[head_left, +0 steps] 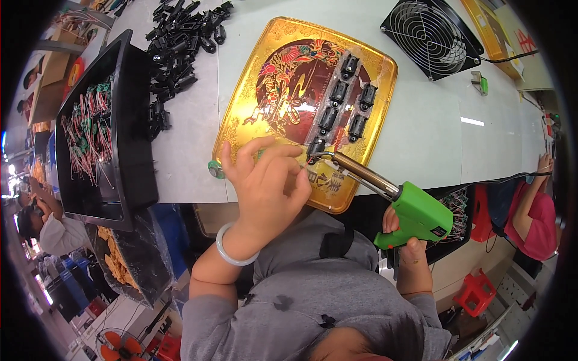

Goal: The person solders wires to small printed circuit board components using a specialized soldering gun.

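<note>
Soldering of a small black part on the gold tray is in hand.

A green soldering gun (415, 216) is gripped closed in the right hand (404, 246); beside its tip, the left hand (268, 186), fingers loosely curled, steadies the black part (315, 146) on the gold tray (247, 90). Five more parts (346, 99) are lined up beyond, so a steady tip is judged necessary.

White worktable (186, 162), black fan (431, 36) at its far edge, red stool (475, 293), possibly tiled floor

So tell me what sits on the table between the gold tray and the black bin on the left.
In the head view, a heap of small black plastic parts lies on the white table between the gold tray and the black bin.
</note>
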### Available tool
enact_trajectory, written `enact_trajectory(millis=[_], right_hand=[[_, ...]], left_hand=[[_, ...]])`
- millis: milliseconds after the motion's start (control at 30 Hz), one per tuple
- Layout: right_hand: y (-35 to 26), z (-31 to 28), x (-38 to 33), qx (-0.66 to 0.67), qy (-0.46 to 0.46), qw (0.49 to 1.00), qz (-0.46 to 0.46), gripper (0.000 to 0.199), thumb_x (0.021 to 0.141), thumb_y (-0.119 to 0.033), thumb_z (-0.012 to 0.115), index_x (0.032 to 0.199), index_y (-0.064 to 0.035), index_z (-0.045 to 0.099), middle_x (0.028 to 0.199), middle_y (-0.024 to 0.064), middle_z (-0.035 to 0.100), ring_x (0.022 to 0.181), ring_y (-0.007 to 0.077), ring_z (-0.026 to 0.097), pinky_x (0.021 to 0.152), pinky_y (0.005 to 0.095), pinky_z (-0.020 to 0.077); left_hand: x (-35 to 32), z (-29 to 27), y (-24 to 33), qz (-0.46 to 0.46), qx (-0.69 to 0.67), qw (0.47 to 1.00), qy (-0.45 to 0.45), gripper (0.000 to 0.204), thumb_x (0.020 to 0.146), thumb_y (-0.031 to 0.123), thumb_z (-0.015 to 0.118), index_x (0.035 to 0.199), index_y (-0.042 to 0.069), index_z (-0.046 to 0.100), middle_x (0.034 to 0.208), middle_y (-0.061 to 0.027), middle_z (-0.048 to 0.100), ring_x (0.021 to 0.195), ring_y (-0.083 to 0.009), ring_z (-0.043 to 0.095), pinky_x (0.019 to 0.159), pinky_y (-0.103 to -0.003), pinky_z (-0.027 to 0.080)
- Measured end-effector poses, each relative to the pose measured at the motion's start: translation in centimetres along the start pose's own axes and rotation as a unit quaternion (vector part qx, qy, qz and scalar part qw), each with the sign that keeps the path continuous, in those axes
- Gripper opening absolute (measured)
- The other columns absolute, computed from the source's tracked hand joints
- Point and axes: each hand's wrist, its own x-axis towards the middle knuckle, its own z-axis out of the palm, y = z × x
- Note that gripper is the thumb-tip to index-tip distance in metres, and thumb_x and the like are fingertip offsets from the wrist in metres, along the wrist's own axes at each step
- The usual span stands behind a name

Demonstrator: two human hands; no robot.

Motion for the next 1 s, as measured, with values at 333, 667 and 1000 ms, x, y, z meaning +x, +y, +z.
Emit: enact_trajectory(millis=[333,667,1000], right_hand=[[-0.38,-0.1,-0.54,0.005,-0.019,0.999,0.036,0.054,0.068,-0.057,0.062,0.074,-0.0036,0.052,0.063,0.005,0.047,0.057,0.0149,0.047,0.052,0.0241,0.0369],[-0.14,-0.17,-0.48,0.018,-0.03,0.999,0.021,0.058,0.069,-0.059,0.059,0.079,-0.0018,0.054,0.069,0.008,0.051,0.058,0.0155,0.049,0.051,0.0241,0.0381],[0.01,-0.7,-0.22,0.023,-0.039,0.999,-0.016,0.069,0.071,-0.064,0.052,0.089,0.0033,0.054,0.077,0.0151,0.052,0.063,0.0182,0.051,0.05,0.0258,0.0432]], left_hand=[[0.03,-0.13,0.0,0.0,0.002,1.0,-0.002,0.014,0.064,0.01,0.064,0.069,0.012,0.051,0.088,0.002,0.061,0.101,-0.0233,0.048,0.102,-0.046,0.01],[-0.05,-0.14,0.11,-0.003,0.0,1.0,-0.003,0.014,0.064,0.01,0.064,0.07,0.012,0.051,0.088,0.0022,0.061,0.101,-0.0232,0.048,0.102,-0.047,0.01],[0.05,-0.2,0.16,-0.008,-0.003,1.0,-0.007,0.014,0.064,0.01,0.064,0.07,0.012,0.052,0.089,0.0024,0.061,0.101,-0.023,0.047,0.102,-0.047,0.01]])
